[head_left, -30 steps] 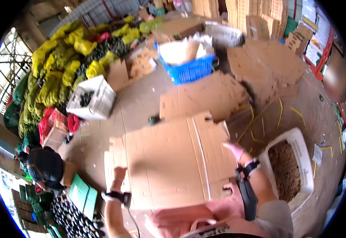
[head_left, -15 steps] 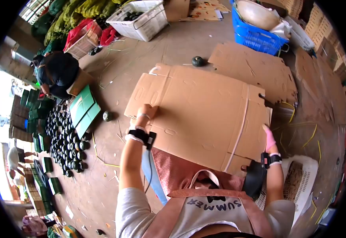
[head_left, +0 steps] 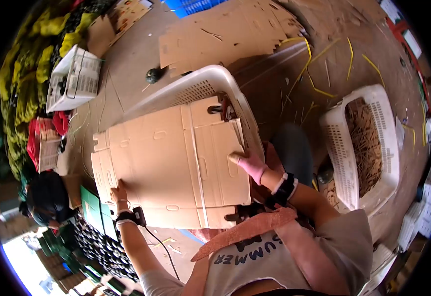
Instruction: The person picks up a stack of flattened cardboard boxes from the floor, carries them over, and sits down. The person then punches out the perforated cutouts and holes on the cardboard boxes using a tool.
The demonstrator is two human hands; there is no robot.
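Note:
A bundle of flattened cardboard boxes (head_left: 166, 158) lies before me, a white strap across it. My left hand (head_left: 119, 192) grips its near left side, part of the fingers hidden. On the right edge, my right hand (head_left: 250, 165), in a pink glove, holds the bundle with its thumb on top and its other fingers out of view. Behind and partly beneath the cardboard stands a large white plastic basket (head_left: 233, 81). Something dark and reddish shows inside it, too covered to name.
A white basket of brown strips (head_left: 331, 133) stands at the right. Flat cardboard (head_left: 225, 37), a dark green squash (head_left: 153, 75) and yellow straps (head_left: 309, 64) lie on the floor. A person (head_left: 47, 197) crouches at the left near many dark round squashes (head_left: 99, 246).
My view and body have turned to the right. The cardboard bundle has come round with both hands holding it, and the large white basket now shows behind it.

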